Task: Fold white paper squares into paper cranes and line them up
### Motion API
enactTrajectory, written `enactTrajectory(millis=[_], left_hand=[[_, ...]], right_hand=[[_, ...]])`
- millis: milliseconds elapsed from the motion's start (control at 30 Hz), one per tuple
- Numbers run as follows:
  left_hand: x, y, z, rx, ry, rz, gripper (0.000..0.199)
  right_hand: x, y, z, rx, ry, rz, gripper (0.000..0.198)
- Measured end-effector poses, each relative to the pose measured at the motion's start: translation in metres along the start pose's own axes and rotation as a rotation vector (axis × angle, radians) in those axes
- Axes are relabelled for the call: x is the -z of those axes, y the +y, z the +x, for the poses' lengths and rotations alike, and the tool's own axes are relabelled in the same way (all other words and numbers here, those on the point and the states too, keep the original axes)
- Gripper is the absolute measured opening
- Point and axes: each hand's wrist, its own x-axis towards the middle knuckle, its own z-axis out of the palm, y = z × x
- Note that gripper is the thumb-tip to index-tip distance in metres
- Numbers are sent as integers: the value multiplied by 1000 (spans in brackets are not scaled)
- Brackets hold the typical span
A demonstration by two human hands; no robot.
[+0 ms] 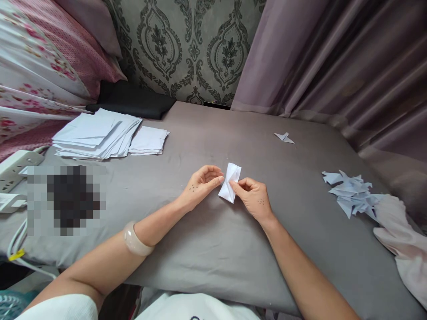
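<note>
A small folded piece of white paper [233,171] is held a little above the grey cloth surface [187,249], in front of me. My right hand [255,195] pinches its right side between thumb and fingers. Just left of the paper is my left hand [205,184], its thumb and curled fingers apart with nothing between them. The left fingertips are close to the paper's edge; whether they touch it I cannot tell. A crease runs slanting across the paper's middle.
Stacked white sheets [96,133] and a smaller paper stack [148,141] lie at the back left. One folded paper shape [284,138] lies at the back right, a pile of similar ones [355,193] beside pale cloth [400,235]. Power strips [20,169] sit far left.
</note>
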Motion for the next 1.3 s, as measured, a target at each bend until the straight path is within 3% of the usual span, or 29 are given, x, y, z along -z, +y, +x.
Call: enactTrajectory(millis=[133, 233, 400, 667, 733, 833, 933, 1067, 1167, 1233, 1300], left_hand=[[-8, -1, -3, 16, -51, 12, 41], [-10, -1, -5, 16, -70, -25, 37], [-3, 3, -2, 130, -12, -162, 31], [5, -3, 5, 191, 106, -136, 35], [4, -5, 6, 168, 157, -119, 37], [5, -8, 8, 108, 242, -47, 39], [11, -12, 12, 69, 268, 28, 39], [24, -17, 16, -34, 279, 342, 53], [33, -16, 14, -286, 277, 799, 69], [34, -12, 10, -498, 224, 1051, 61], [31, -8, 4, -628, 118, 1237, 38]], right_hand=[[-6, -2, -6, 174, 24, -204, 32], [-11, -5, -10, 257, -24, -236, 32], [-4, -6, -5, 135, -85, -84, 29], [13, 16, 17, -11, 1, 122, 34], [12, 20, 20, 77, 33, 10, 35], [9, 20, 18, 369, 72, -333, 34], [7, 16, 12, 566, -8, -636, 33], [5, 15, 6, 568, -132, -842, 35], [4, 16, 5, 540, -132, -881, 36], [4, 16, 6, 536, -131, -875, 35], [4, 16, 6, 535, -132, -862, 32]])
